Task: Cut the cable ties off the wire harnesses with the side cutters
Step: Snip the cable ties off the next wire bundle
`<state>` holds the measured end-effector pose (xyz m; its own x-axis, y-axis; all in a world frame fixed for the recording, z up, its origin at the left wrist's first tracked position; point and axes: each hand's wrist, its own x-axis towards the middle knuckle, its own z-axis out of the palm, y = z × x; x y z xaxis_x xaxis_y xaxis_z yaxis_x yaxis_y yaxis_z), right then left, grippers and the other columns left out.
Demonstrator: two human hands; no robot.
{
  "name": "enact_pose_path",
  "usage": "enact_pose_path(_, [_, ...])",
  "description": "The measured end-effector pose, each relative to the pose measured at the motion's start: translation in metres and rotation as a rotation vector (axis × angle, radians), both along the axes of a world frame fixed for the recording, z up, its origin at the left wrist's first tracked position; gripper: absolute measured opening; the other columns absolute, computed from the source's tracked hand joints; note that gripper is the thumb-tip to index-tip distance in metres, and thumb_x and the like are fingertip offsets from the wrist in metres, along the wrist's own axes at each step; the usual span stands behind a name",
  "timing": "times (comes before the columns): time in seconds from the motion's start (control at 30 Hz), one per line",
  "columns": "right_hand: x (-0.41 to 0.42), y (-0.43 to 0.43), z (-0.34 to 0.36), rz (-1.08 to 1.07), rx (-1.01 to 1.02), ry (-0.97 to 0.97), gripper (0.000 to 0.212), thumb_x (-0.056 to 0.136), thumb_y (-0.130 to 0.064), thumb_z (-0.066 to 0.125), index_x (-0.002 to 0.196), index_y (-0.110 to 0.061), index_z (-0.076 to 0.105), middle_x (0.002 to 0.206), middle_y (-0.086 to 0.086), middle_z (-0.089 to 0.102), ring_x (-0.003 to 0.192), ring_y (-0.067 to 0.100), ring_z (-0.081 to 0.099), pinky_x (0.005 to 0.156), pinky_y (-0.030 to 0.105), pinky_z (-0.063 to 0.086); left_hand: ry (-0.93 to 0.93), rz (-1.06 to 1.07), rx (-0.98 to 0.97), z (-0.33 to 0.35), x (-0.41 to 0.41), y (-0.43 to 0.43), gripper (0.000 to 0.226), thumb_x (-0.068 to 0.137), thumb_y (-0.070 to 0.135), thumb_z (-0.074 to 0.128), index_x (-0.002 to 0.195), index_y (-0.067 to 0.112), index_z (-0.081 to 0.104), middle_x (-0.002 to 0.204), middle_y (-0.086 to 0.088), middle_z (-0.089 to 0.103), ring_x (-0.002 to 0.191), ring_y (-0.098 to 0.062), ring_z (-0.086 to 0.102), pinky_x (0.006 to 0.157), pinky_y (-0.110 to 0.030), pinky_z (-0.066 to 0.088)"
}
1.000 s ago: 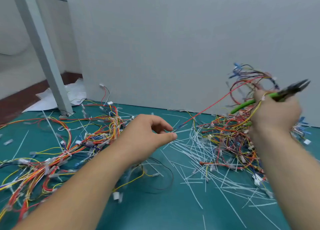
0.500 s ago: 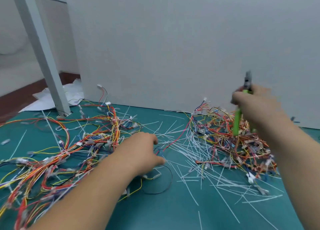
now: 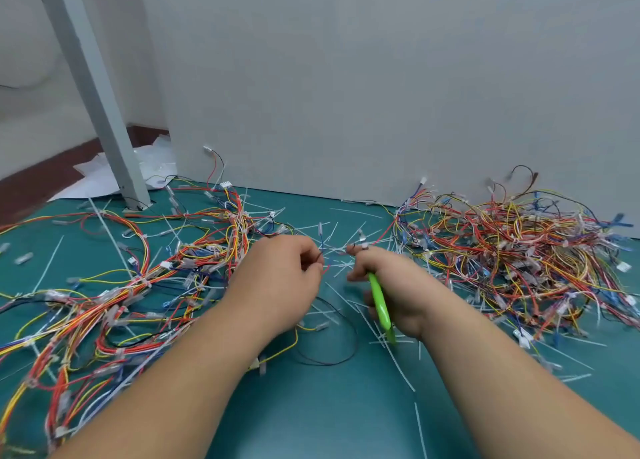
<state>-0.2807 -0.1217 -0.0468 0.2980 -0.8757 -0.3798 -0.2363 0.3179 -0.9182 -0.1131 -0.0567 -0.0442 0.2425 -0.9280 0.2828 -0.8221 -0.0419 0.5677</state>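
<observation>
1. Head view, hands: both forearms reach in from the bottom edge and the hands meet close together over the middle of the green bench point(image 3: 329, 420). The left hand point(image 3: 280, 278) has its fingers curled in, with thumb and forefinger pinching thin wires point(image 3: 324, 258), red and blue, that run between the two hands.
2. Head view, tool: the right hand point(image 3: 398, 285) is wrapped round the side cutters point(image 3: 380, 303). The bright green handles run out of the palm toward the wearer, ending just above the bench. The cutting head is hidden behind the fingers, so I cannot tell if the blades are apart or on anything. Motion blur smears this hand.
3. Head view, harnesses: one tangled harness pile point(image 3: 114, 296) spreads across the left of the bench, touching the left forearm. A denser right pile point(image 3: 512, 251) lies against the grey wall panel point(image 3: 381, 78).
4. Head view, offcuts: white cut ties point(image 3: 401, 372) lie scattered between and in front of the piles, thickest under the hands. A loose black wire loop point(image 3: 355, 337) lies just below the left wrist.
5. Head view, surroundings: a grey post point(image 3: 93, 88) stands at the bench's far left corner, with crumpled white sheets point(image 3: 100, 178) behind it.
</observation>
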Motion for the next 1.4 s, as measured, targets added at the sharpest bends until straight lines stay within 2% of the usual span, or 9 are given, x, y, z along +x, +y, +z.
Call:
enact_pose_path(0.07, [0.0, 0.001, 0.004, 0.007, 0.099, -0.254, 0.054, 0.064, -0.02, 0.058, 0.117, -0.016, 0.067, 0.106, 0.007, 0.065, 0.05, 0.012, 0.029, 0.053, 0.026, 0.022, 0.061, -0.024, -0.048, 0.004, 0.001, 0.0, 0.009, 0.089, 0.035, 0.068, 0.08, 0.034, 0.068, 0.08, 0.02, 0.068, 0.076, 0.006, 0.057, 0.063, -0.015, 0.039])
enact_pose_path(0.2, [-0.007, 0.002, 0.013, 0.053, 0.129, -0.577, 0.066, 0.068, -0.012, 0.049, 0.132, -0.008, 0.061, 0.128, 0.005, 0.068, 0.052, 0.01, 0.027, 0.059, 0.031, 0.017, 0.176, -0.057, -0.015, 0.008, 0.006, -0.001, 0.004, 0.087, 0.034, 0.071, 0.085, 0.034, 0.069, 0.079, 0.019, 0.069, 0.078, 0.001, 0.064, 0.078, -0.03, 0.055])
enact_pose_path(0.47, [-0.042, -0.017, 0.042, -0.107, -0.09, -0.89, 0.063, 0.067, -0.016, 0.049, 0.13, -0.015, 0.059, 0.143, 0.004, 0.063, 0.054, 0.011, 0.028, 0.057, 0.028, 0.025, -0.1, -0.025, 0.198, 0.006, 0.017, 0.005, 0.014, 0.084, 0.042, 0.073, 0.097, 0.039, 0.068, 0.081, 0.021, 0.067, 0.084, -0.002, 0.062, 0.079, -0.027, 0.051])
enact_pose_path(0.73, [-0.099, -0.054, 0.069, -0.378, -0.298, -0.623, 0.032, 0.091, -0.015, 0.036, 0.113, -0.023, 0.058, 0.152, -0.001, 0.052, 0.055, 0.012, 0.037, 0.059, 0.03, 0.026, -0.047, -0.052, 0.11, 0.008, 0.009, 0.006, 0.005, 0.087, 0.038, 0.07, 0.088, 0.033, 0.07, 0.075, 0.019, 0.067, 0.075, 0.004, 0.06, 0.064, -0.021, 0.044])
enact_pose_path(0.87, [-0.11, -0.054, 0.061, -0.423, -0.302, -0.259, 0.026, 0.092, -0.016, 0.051, 0.115, -0.013, 0.062, 0.123, 0.004, 0.066, 0.056, 0.011, 0.032, 0.054, 0.03, 0.028, -0.014, -0.085, 0.063, 0.016, 0.001, 0.011, 0.013, 0.086, 0.049, 0.068, 0.085, 0.036, 0.069, 0.074, 0.021, 0.066, 0.073, 0.007, 0.059, 0.065, -0.02, 0.049])
enact_pose_path(0.97, [-0.118, -0.053, 0.051, -0.464, -0.236, 0.007, 0.044, 0.085, -0.016, 0.06, 0.123, 0.007, 0.058, 0.1, 0.013, 0.047, 0.054, 0.018, 0.031, 0.053, 0.032, 0.028, -0.028, -0.152, 0.117, 0.023, -0.005, 0.017, 0.017, 0.086, 0.055, 0.065, 0.089, 0.038, 0.068, 0.075, 0.022, 0.065, 0.072, 0.008, 0.059, 0.068, -0.022, 0.051])
enact_pose_path(1.2, [-0.099, -0.028, 0.059, -0.392, -0.288, -0.141, 0.035, 0.09, -0.013, 0.055, 0.123, -0.018, 0.066, 0.084, 0.002, 0.049, 0.057, 0.013, 0.037, 0.052, 0.032, 0.029, -0.248, -0.346, 0.326, 0.055, -0.017, 0.048, 0.041, 0.085, 0.072, 0.056, 0.118, 0.048, 0.059, 0.102, 0.024, 0.065, 0.095, 0.007, 0.058, 0.086, -0.025, 0.05])
enact_pose_path(1.3, [-0.079, -0.007, 0.063, -0.28, -0.357, -0.097, 0.041, 0.072, -0.023, 0.063, 0.112, -0.028, 0.072, 0.081, 0.0, 0.053, 0.06, 0.015, 0.041, 0.054, 0.031, 0.032, -0.384, -0.372, 0.257, 0.076, -0.017, 0.068, 0.05, 0.079, 0.081, 0.047, 0.123, 0.056, 0.05, 0.116, 0.028, 0.059, 0.111, 0.004, 0.053, 0.095, -0.029, 0.049])
enact_pose_path(1.4, [-0.057, 0.015, 0.056, -0.137, -0.332, -0.172, 0.052, 0.069, -0.019, 0.064, 0.117, -0.036, 0.073, 0.079, -0.003, 0.056, 0.06, 0.014, 0.046, 0.052, 0.029, 0.036, -0.285, -0.343, 0.144, 0.102, -0.006, 0.077, 0.051, 0.071, 0.086, 0.04, 0.115, 0.061, 0.052, 0.104, 0.035, 0.061, 0.098, 0.013, 0.057, 0.082, -0.019, 0.049])
